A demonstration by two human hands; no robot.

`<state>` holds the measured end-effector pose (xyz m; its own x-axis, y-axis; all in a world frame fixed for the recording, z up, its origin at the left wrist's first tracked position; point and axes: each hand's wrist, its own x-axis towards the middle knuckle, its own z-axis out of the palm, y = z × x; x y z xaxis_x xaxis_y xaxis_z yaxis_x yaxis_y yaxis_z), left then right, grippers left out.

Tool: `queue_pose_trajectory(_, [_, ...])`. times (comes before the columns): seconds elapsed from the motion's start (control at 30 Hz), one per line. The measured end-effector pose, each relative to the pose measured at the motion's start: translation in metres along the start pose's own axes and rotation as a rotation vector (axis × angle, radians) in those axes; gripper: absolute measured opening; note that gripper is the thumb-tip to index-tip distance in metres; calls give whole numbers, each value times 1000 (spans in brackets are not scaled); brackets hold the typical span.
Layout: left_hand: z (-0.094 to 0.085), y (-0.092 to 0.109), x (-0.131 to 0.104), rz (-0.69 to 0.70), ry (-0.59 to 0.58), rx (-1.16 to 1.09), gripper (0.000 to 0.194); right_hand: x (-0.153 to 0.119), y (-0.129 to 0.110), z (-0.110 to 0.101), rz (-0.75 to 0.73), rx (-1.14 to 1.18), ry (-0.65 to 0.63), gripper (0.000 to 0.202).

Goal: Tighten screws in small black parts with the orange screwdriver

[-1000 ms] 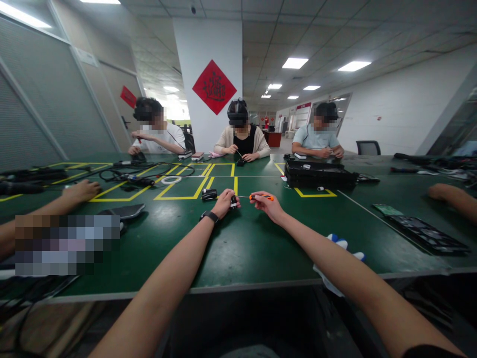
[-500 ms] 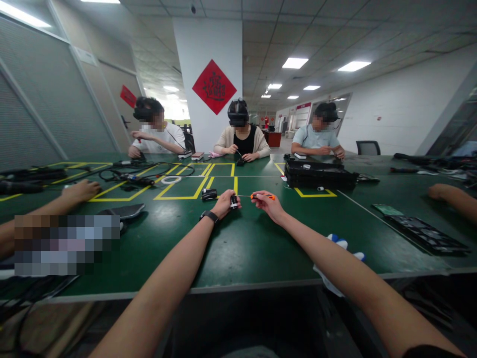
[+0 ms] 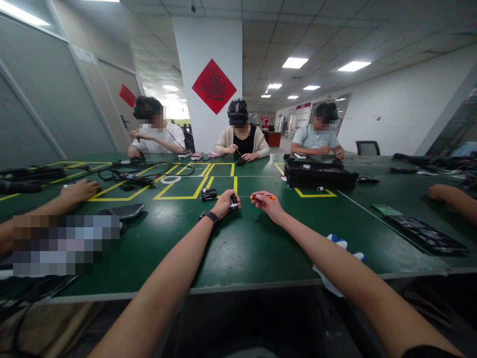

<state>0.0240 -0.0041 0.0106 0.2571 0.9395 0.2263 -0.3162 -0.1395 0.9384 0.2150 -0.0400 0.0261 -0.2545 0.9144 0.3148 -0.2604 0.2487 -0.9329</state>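
My left hand [image 3: 224,204], with a dark watch on its wrist, is closed round a small black cylindrical part [image 3: 233,202] with a pale band. To its right, my right hand [image 3: 265,201] grips the orange and black handle of a screwdriver [image 3: 272,197]. The thin shaft points left and reaches the black part; the exact contact is too small to make out. Just behind my left hand, another black part [image 3: 208,194] lies on the green table [image 3: 231,253].
A black case [image 3: 318,175] lies beyond my right hand. Blue and white gloves [image 3: 337,242] lie beside my right forearm. Cables [image 3: 130,176] and a white ring [image 3: 171,180] are at the left. Three people sit opposite; other people's arms reach in from both sides.
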Motion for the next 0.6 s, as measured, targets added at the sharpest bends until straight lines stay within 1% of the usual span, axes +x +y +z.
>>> queue_pose_trajectory(0.2, [-1, -2, 1, 16, -24, 26, 24, 0, -1, 0, -2, -11, 10, 27])
queue_pose_trajectory(0.43, [2, 1, -2, 33, -27, 75, 27, 0, 0, 0, -18, -48, 5, 28])
queue_pose_trajectory(0.53, [3, 1, -1, 48, -12, 125, 28, 2, 2, -2, -34, -80, 16, 27])
queue_pose_trajectory(0.6, [3, 0, -1, 65, 11, 174, 28, 4, 4, -4, -47, -99, 51, 25])
